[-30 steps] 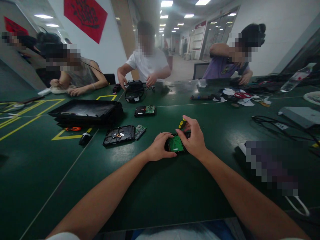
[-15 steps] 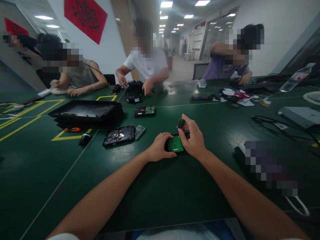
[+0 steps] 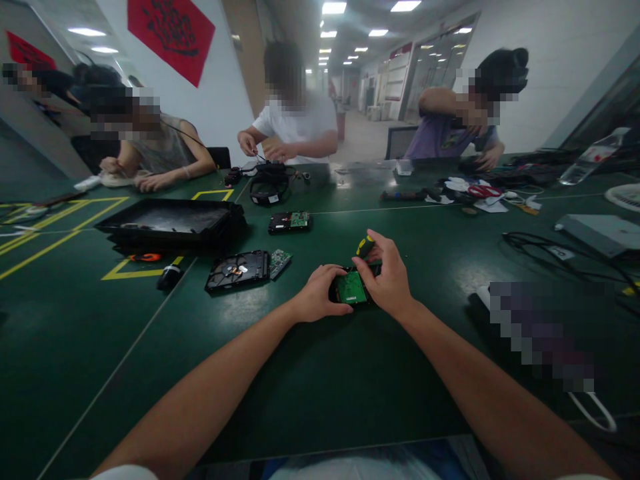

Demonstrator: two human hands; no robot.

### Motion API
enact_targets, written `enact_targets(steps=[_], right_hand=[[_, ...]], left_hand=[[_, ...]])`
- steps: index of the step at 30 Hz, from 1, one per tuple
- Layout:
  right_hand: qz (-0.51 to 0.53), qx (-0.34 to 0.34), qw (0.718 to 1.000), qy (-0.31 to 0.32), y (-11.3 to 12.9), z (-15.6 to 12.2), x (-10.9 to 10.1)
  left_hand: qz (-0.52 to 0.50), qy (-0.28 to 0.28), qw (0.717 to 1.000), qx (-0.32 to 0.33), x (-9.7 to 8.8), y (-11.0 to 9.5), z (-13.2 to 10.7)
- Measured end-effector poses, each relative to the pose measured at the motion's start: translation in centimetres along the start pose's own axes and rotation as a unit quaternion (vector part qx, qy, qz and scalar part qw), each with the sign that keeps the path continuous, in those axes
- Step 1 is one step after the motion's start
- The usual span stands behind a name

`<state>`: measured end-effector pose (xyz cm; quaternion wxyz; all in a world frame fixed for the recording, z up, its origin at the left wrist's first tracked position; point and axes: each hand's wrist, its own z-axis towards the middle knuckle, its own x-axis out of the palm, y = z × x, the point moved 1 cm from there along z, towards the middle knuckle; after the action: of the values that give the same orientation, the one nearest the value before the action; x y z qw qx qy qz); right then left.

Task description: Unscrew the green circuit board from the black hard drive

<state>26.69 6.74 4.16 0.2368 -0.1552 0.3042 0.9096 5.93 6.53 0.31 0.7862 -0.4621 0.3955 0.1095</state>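
Head view: the right hand point(image 3: 390, 277) hides the right part of the green-boarded drive point(image 3: 351, 288) and the lower end of the yellow-and-black tool point(image 3: 365, 245) its fingers pinch; the left hand's point(image 3: 319, 295) fingers and thumb clasp the drive's left side on the tabletop point(image 3: 360, 387).

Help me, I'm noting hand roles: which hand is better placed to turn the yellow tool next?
Probably the right: the right grip holds the tool near the far edge of the drive. The left grip clasps the drive from its left side, so seems better suited to steadying.
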Motion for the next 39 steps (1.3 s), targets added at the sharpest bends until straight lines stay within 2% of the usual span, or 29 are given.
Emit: enact_targets(steps=[8,13,16,31,35,39], right_hand=[[0.061,0.02,0.997,0.046,-0.14,-0.27,0.32],[0.029,0.024,0.999,0.017,-0.39,-0.45,0.47],[0.034,0.024,0.999,0.028,-0.25,-0.37,0.34],[0.195,0.096,0.968,0.124,0.34,0.07,0.33],[0.175,0.095,0.972,0.121,0.17,0.03,0.23],[0.106,0.08,0.986,0.105,0.03,-0.05,0.14]], left_hand=[[-0.008,-0.006,1.0,0.004,-0.05,-0.12,-0.06],[0.001,-0.001,1.0,0.006,0.1,0.25,0.01],[-0.002,-0.001,1.0,0.006,0.12,0.3,0.02],[0.004,-0.008,1.0,0.009,0.09,0.23,-0.03],[0.01,-0.001,1.0,0.007,0.04,0.22,0.01],[0.004,0.002,1.0,-0.001,0.08,0.3,-0.03]])
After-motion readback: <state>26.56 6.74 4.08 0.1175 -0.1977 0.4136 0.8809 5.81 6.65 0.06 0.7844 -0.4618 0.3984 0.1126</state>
